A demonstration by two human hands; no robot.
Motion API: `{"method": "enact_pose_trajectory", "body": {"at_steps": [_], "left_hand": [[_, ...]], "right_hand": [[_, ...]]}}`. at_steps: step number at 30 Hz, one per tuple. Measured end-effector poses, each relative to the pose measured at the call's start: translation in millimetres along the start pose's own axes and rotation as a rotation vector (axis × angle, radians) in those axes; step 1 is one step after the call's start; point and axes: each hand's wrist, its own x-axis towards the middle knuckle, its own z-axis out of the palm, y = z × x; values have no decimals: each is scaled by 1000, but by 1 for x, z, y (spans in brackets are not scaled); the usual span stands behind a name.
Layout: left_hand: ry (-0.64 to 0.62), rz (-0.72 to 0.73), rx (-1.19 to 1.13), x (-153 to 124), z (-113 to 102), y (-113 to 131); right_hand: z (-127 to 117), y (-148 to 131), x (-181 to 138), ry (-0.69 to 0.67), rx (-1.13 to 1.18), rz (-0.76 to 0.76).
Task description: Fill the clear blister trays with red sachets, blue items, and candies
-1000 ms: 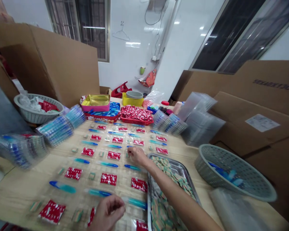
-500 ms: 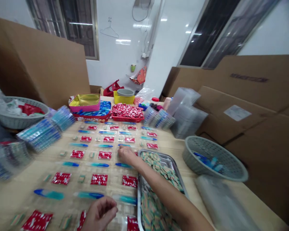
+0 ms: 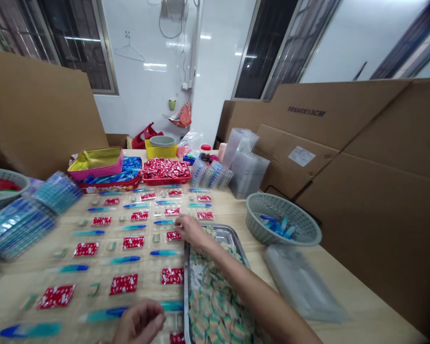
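My right hand (image 3: pixel 190 230) hovers over the far left corner of a metal tray (image 3: pixel 187 296), fingertips pinched together beside a red packet (image 3: pixel 174 235); anything between them is hidden. Small striped pastel pieces (image 3: pixel 218 306), like erasers, fill the tray. My left hand (image 3: pixel 140 322) is low in front, left of the tray, fingers curled towards the thumb; its palm is hidden. Rows of clear plastic packs lie on the table, many with a blue pen (image 3: pixel 165 252), a red patterned packet (image 3: pixel 123 284) and a striped piece (image 3: pixel 93 289).
Stacked filled packs (image 3: pixel 21 222) stand at left. Behind are a tin of blue pens (image 3: pixel 131 167) and a red tray of packets (image 3: pixel 166 169). To the right are a grey basket (image 3: pixel 308 234), clear plastic sheets (image 3: pixel 304 286) and tall cardboard (image 3: pixel 387 200).
The view has turned right, so things sit further left. My right hand has drawn off a pack towards the tray, uncovering a striped piece and a red packet. My left fingers have curled closer.
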Motion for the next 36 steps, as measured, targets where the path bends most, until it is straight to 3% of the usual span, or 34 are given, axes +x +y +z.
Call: {"method": "enact_pose_trajectory", "body": {"at_steps": [4, 8, 14, 18, 22, 25, 28, 31, 36], "left_hand": [[10, 68, -7, 17, 24, 11], [2, 110, -3, 34, 52, 30], [91, 172, -59, 69, 83, 53], [161, 165, -238, 88, 104, 55], [125, 120, -289, 94, 116, 50], [129, 90, -290, 93, 117, 44], [145, 80, -266, 93, 115, 41], [157, 71, -243, 93, 114, 42], [150, 50, -228, 94, 114, 42]], "right_hand": [[-22, 50, -31, 35, 47, 186], [-25, 73, -48, 49, 184, 238], [-31, 69, -68, 86, 547, 186], [-30, 51, -89, 41, 771, 162], [-21, 39, -106, -69, 1079, 189], [-21, 51, -106, -74, 823, 187], [-28, 75, -94, 41, 478, 222], [-32, 95, -76, 133, 324, 271], [-25, 100, -61, 101, 206, 216]]}}
